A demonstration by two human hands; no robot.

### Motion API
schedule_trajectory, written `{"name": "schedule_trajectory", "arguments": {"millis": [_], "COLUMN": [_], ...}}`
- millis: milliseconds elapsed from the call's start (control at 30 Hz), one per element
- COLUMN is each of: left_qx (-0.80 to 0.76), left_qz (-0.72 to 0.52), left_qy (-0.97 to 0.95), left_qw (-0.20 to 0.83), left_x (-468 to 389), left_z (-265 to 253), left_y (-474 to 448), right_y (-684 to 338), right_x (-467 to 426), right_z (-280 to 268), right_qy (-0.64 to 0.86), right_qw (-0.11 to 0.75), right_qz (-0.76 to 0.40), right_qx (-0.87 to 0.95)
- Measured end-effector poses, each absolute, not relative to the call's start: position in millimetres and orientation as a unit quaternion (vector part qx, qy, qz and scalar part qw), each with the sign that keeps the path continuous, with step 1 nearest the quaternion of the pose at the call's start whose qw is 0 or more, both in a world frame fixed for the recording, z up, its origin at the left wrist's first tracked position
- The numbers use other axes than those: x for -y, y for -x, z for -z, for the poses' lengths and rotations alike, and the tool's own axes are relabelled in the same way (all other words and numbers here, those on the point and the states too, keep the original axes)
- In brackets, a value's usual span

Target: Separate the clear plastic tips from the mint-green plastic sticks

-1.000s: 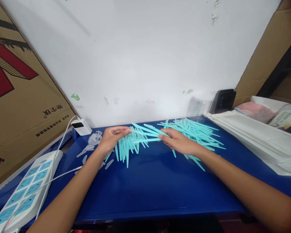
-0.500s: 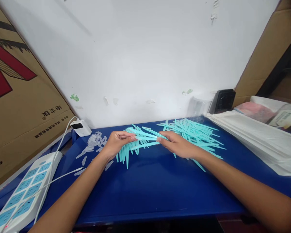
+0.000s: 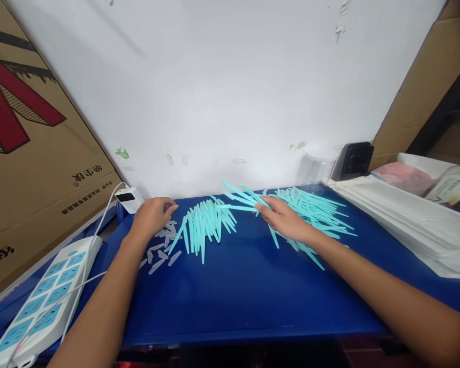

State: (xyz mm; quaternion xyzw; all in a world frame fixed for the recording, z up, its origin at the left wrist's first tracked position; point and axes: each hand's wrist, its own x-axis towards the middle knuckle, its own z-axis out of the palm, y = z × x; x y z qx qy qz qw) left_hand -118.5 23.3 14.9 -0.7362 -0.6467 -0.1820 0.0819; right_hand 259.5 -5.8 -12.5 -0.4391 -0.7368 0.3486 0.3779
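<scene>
My right hand (image 3: 281, 217) is closed around a fanned-out bunch of slim turquoise eyebrow razors (image 3: 241, 197), their tips pointing left and up. My left hand (image 3: 153, 214) hovers over the small translucent caps (image 3: 163, 254) at the left, thumb and fingertips pinched together; whatever is between them is too small to make out. Between the hands lies a row of turquoise razors (image 3: 205, 225), side by side on the blue table (image 3: 230, 291). A larger, messy pile of turquoise razors (image 3: 310, 207) lies behind and beside my right hand, which partly hides it.
A white power strip (image 3: 48, 301) with cables lies at the left, near a white charger (image 3: 129, 199). A cardboard box (image 3: 42, 168) stands there. A clear plastic cup (image 3: 318, 171), a black object (image 3: 354, 159) and white sheets (image 3: 406, 220) are at the right. A white wall closes the back.
My left hand has left the razors at the middle and moved left over the caps. My right hand still grips its bunch, now a little higher and fanned out.
</scene>
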Motion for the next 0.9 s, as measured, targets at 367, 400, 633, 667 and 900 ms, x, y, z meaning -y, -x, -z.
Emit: {"name": "schedule_trajectory", "arguments": {"millis": [367,400,633,667,900], "left_qx": [0.655,0.659,0.662,0.652,0.512], "left_qz": [0.096,0.086,0.09,0.117,0.31], "left_qy": [0.746,0.743,0.74,0.744,0.75], "left_qw": [-0.072,-0.072,-0.083,-0.09,-0.28], "left_x": [-39,-40,-42,-41,-28], "left_z": [1,2,9,9,0], "left_y": [151,151,148,145,101], "right_y": [-261,-261,-260,-260,-260], "right_x": [5,5,4,4,5], "right_z": [9,8,8,8,9], "right_qy": [0.456,0.457,0.459,0.459,0.456], "right_qw": [0.395,0.396,0.376,0.375,0.38], "right_qz": [-0.315,-0.313,-0.299,-0.301,-0.286], "right_qx": [0.733,0.732,0.747,0.747,0.752]}}
